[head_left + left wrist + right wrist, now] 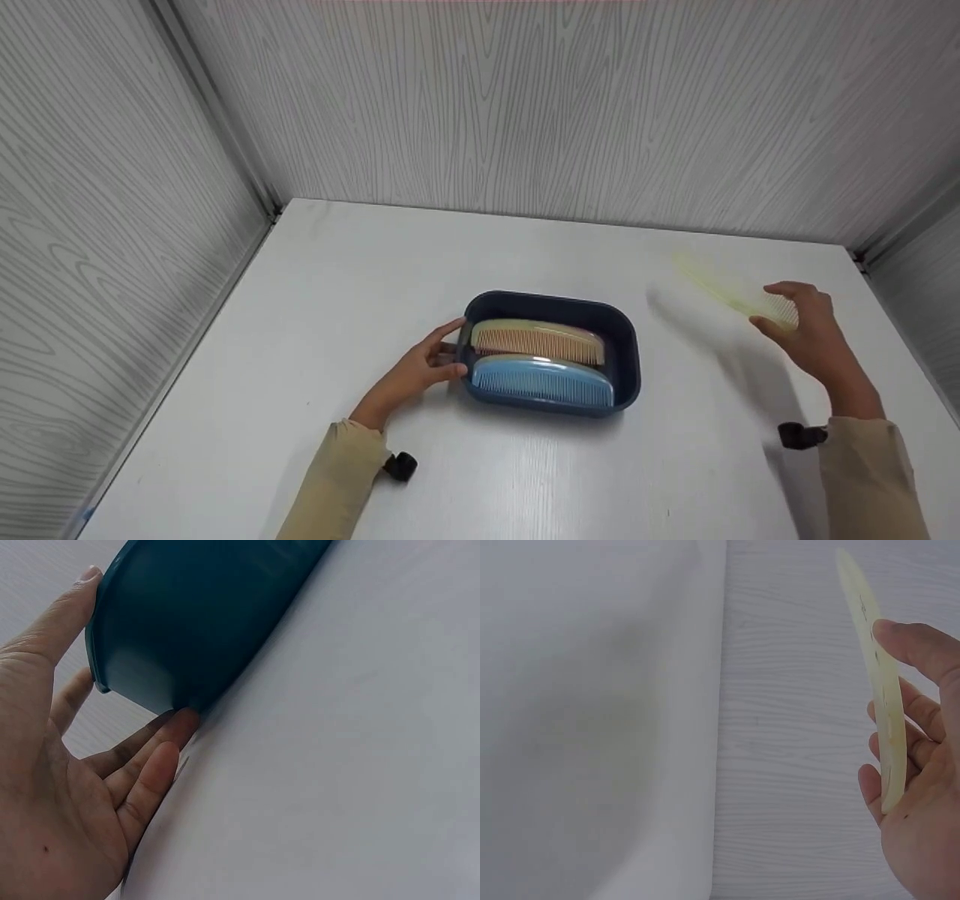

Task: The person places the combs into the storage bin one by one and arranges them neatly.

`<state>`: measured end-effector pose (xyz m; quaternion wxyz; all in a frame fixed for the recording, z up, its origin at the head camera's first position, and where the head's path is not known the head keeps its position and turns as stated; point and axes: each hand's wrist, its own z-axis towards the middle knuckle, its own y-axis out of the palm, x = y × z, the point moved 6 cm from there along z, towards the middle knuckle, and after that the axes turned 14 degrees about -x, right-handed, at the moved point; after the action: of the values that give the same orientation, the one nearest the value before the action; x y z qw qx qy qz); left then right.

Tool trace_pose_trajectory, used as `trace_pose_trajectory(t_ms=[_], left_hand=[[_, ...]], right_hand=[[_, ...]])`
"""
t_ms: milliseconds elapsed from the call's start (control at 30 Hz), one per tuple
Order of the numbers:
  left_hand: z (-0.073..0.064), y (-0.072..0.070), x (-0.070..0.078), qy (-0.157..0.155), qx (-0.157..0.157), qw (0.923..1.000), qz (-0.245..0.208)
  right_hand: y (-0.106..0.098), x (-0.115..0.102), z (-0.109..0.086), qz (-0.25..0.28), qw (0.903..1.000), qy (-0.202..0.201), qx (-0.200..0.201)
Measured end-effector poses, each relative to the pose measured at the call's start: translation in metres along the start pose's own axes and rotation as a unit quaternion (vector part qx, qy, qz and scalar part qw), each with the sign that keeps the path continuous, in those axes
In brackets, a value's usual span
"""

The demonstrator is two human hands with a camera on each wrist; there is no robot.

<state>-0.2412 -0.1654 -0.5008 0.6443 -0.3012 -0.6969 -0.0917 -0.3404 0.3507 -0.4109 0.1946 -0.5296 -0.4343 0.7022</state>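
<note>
A dark blue plastic container (628,390) stands mid-table. Inside it lie a yellow-and-pinkish comb (536,341) and, nearer to me, a light blue comb (544,381), both with teeth toward me. My left hand (420,369) holds the container's left end, thumb and index finger at the rim; in the left wrist view its other fingers (154,772) curl low by the container's base. Off to the right, my right hand (814,337) grips a pale yellow translucent comb (889,705) by one end, thumb on one face and fingers behind. This comb is raised over the table, its free end pointing away and left.
The white table (360,262) is bordered by a grey wood-patterned panel (480,112) at the back and another panel (97,247) on the left. A third panel stands at the right edge. A shadow falls on the table below the raised comb.
</note>
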Motion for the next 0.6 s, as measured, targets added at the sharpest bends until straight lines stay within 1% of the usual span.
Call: trace_pose_trajectory(t_ms=[167, 233, 600], left_hand=[[0.000, 0.000, 0.001, 0.001, 0.002, 1.0000, -0.006], [0.000, -0.001, 0.001, 0.001, 0.004, 0.9999, -0.010], [0.000, -0.001, 0.000, 0.004, 0.002, 1.0000, -0.008]], right_hand=[[0.008, -0.021, 0.005, -0.013, 0.9977, -0.065, 0.018], [0.012, -0.028, 0.006, -0.023, 0.9961, -0.082, 0.023], [0.035, -0.072, 0.012, -0.056, 0.9891, -0.134, 0.027]])
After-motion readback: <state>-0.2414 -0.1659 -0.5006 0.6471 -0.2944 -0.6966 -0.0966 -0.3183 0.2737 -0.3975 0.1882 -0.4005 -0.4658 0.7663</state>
